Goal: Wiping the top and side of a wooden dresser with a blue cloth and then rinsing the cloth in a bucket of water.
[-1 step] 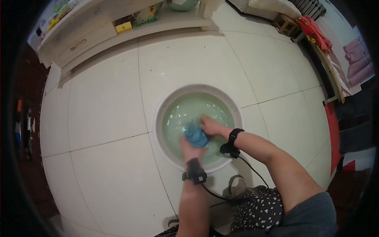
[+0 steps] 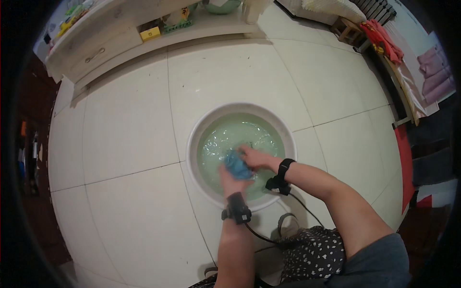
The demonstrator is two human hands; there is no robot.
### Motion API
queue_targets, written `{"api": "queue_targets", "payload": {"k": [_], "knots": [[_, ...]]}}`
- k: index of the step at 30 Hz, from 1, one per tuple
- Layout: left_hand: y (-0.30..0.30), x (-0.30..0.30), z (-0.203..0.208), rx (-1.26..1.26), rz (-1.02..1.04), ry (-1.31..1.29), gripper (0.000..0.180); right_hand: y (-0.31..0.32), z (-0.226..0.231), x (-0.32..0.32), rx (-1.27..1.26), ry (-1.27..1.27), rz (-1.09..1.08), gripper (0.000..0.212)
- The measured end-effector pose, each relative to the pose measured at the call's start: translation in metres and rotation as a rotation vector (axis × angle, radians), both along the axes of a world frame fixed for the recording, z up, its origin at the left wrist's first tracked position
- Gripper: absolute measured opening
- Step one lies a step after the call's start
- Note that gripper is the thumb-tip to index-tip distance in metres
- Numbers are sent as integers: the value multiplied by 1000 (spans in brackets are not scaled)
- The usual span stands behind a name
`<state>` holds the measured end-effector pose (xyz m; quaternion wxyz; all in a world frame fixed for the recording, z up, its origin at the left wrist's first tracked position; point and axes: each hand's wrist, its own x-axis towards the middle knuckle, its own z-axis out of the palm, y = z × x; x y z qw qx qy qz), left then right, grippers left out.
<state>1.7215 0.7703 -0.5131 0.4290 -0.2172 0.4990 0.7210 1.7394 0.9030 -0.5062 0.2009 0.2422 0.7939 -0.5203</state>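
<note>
A white round basin (image 2: 192,170) stands on the floor with cloudy greenish water (image 2: 235,126) in it. Over the water, near its middle, a bunched blue cloth (image 2: 237,165) is between my two hands. My left hand (image 2: 232,181) grips it from the near left side, thumb toward the right. From the right, my right hand (image 2: 253,156) has its fingers closed on the cloth's upper edge. Motion blurs the fingers and partly the cloth. Each wrist wears a black strap with a small device, and a cable runs from each.
Pale floor tiles (image 2: 125,134) surround the basin. A whitish cabinet (image 2: 115,43) with a drawer stands at the far left. Along the right side is a low bench (image 2: 401,77) with red and pink fabric. My shoe (image 2: 288,224) is close to the basin's near right rim.
My right hand has shifted slightly left, toward the blue cloth, and the cloth's folds look a little different. My left hand stays almost in place.
</note>
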Motion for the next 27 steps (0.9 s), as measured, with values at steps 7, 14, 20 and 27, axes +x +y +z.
{"api": "queue_targets", "payload": {"k": [7,14,20,27], "knots": [[-25,-1,-119,161,72,541,23,-62,11,2,-75,452,213,21],[20,9,-35,691,422,-324,22,-8,17,-19,540,356,228,20],[16,-10,-20,541,355,-403,24,-30,14,-3,481,208,88,20],[18,6,-39,607,341,-393,28,9,-2,-13,594,284,116,23]]}}
